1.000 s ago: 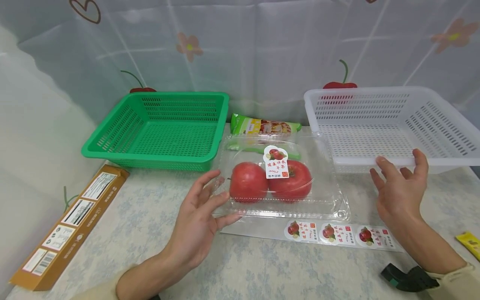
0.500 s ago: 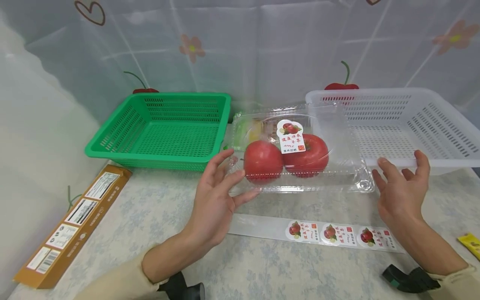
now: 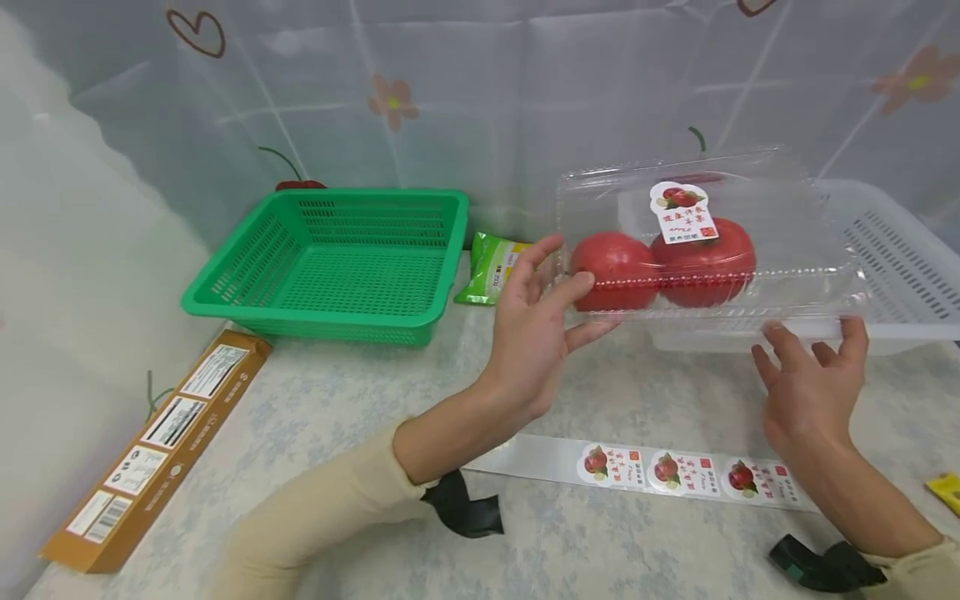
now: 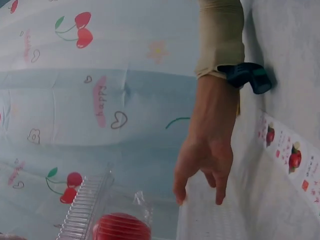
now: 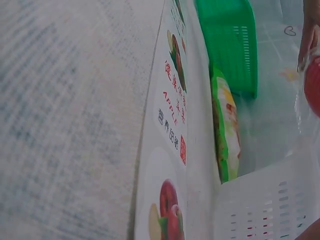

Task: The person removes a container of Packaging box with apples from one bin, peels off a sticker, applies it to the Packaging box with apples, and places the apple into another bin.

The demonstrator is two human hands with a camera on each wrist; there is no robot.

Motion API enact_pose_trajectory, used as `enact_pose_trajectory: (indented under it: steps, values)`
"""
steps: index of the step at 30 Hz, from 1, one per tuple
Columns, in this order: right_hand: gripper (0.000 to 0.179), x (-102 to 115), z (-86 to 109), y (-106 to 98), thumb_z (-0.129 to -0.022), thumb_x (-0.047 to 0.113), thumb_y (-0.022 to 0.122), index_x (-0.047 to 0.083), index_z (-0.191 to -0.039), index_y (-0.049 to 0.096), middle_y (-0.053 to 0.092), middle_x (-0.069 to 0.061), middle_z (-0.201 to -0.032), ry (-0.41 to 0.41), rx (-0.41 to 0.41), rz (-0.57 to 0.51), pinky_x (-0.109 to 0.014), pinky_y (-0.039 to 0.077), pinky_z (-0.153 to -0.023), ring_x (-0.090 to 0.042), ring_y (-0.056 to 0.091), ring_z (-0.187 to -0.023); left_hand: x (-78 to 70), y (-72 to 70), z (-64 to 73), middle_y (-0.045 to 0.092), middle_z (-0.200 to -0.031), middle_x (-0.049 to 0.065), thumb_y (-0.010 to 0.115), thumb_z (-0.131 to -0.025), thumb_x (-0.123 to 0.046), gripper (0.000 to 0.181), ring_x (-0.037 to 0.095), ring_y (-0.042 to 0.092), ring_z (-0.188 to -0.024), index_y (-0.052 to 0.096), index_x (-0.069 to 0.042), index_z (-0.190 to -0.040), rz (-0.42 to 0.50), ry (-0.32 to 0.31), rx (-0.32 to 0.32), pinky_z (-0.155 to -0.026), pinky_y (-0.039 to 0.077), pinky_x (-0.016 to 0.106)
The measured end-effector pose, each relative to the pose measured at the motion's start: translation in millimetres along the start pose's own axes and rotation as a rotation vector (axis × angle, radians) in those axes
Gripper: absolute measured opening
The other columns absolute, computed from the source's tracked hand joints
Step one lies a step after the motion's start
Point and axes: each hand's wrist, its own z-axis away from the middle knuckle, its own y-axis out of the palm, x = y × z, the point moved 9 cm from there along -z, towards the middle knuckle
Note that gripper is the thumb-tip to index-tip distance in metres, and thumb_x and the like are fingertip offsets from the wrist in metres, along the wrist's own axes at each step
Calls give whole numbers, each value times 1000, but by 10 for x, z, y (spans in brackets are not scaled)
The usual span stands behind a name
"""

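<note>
My left hand [image 3: 528, 342] holds the left end of a clear plastic clamshell box [image 3: 795, 283], thumb on the near side. The box is tilted, raised above the table, and overlaps the white basket in the head view. Inside are two red apples [image 3: 617, 271], and a white apple sticker [image 3: 684, 212] is on its lid. My right hand [image 3: 813, 392] holds the near rim of the white basket [image 3: 896, 250], thumb on top with other fingers below. In the left wrist view, the right hand [image 4: 207, 155] shows beside the basket [image 4: 210, 220].
A green basket [image 3: 360, 283] stands at the back left, with a green snack packet [image 3: 487, 268] beside it. A strip of apple stickers [image 3: 648, 467] lies in front. A brown carton [image 3: 161, 450] is at the left, a yellow wrapper [image 3: 948, 492] at the right edge.
My left hand has lifted the clamshell box with the apples and carried it up and right, from over the sticker strip to the white basket. My right hand has stayed at the basket's rim.
</note>
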Motion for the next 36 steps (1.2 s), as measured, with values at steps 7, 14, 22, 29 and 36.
enact_pose_trajectory:
  steps: [7,14,22,29,36]
  values:
    - [87,-18,-12,-45,-81,17,82,42,-146,31,35,6,-142,9,-16,24,-29,40,-99,-18,47,-127,315,331,-453,52,-124,2,63,-93,1,38,29,57,-111,60,-23,-123,51,-55,-54,-76,55,50]
    - [85,-3,3,-55,-82,16,82,42,-146,32,36,5,-144,-2,-17,34,-31,38,-101,-18,47,-127,567,674,-708,56,-115,2,63,-92,4,35,36,63,-102,65,-17,-119,107,-62,-111,-72,54,56]
    - [87,-7,24,-46,-85,12,78,42,-149,27,31,5,-144,14,-32,48,-31,36,-103,-15,46,-126,853,883,-773,56,-104,5,64,-92,4,32,37,63,-98,67,-18,-116,59,-76,-164,-72,53,59]
    - [88,-9,22,-44,-85,8,78,40,-150,29,33,5,-146,11,-38,9,-27,45,-90,-14,47,-126,1072,903,-862,57,-107,3,64,-92,1,30,32,60,-100,64,-17,-116,-43,-79,-234,-72,54,57]
    - [86,-25,16,-25,-84,11,79,41,-149,31,30,6,-151,14,-32,16,-30,42,-96,-18,39,-135,1219,891,-993,57,-108,-4,64,-92,-2,32,13,58,-90,62,-19,-120,-305,-96,-319,-71,57,34]
